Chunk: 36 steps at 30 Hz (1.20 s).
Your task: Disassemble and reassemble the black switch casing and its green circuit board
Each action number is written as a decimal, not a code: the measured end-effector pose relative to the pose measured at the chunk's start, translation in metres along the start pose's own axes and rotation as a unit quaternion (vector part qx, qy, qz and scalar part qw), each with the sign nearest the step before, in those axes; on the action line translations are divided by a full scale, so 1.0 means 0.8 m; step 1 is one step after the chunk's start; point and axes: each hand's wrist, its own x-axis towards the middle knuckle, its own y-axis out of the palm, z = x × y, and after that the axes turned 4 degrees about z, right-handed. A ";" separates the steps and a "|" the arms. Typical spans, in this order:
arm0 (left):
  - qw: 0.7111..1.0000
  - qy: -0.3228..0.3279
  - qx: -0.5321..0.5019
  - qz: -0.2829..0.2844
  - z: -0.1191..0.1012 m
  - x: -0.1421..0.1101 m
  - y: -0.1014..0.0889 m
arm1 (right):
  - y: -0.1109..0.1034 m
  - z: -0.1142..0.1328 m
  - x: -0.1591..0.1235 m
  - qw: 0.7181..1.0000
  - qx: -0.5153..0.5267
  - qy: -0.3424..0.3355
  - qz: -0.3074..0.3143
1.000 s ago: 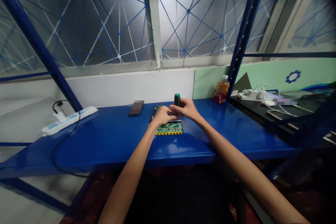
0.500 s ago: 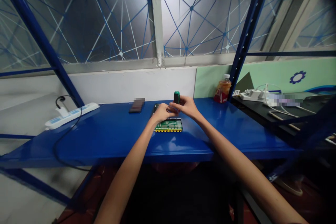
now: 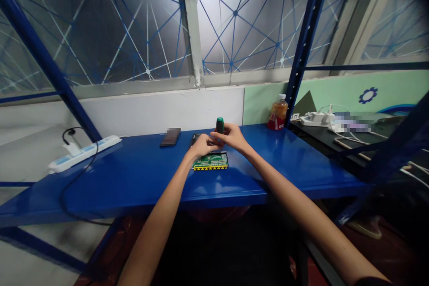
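Note:
My right hand (image 3: 233, 136) is closed around the green handle of a screwdriver (image 3: 220, 124), which stands upright over the back of a green circuit board (image 3: 212, 161). The board lies flat and has a row of yellow ports along its front edge. My left hand (image 3: 202, 145) reaches over the board's left rear part, its fingers pressed together beside the screwdriver's shaft. What those fingers hold, if anything, is hidden. The screwdriver's tip is too small to make out. A black flat part (image 3: 195, 137) shows partly behind my left hand.
The blue table (image 3: 134, 174) carries a dark flat object (image 3: 171, 138) at the back. At left lies a white power strip (image 3: 87, 153) with a black cable. A drink bottle (image 3: 278, 114) stands at the back right, beside a blue post. White cables (image 3: 355, 140) lie on a black surface farther right.
The whole view has shifted slightly, so everything sits a little farther left. Both hands keep nearly the same pose, with the screwdriver still upright over the board.

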 end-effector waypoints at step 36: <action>0.999 -0.036 0.001 -0.018 -0.002 0.001 0.005 | 0.002 0.001 0.001 1.000 -0.017 0.000 -0.011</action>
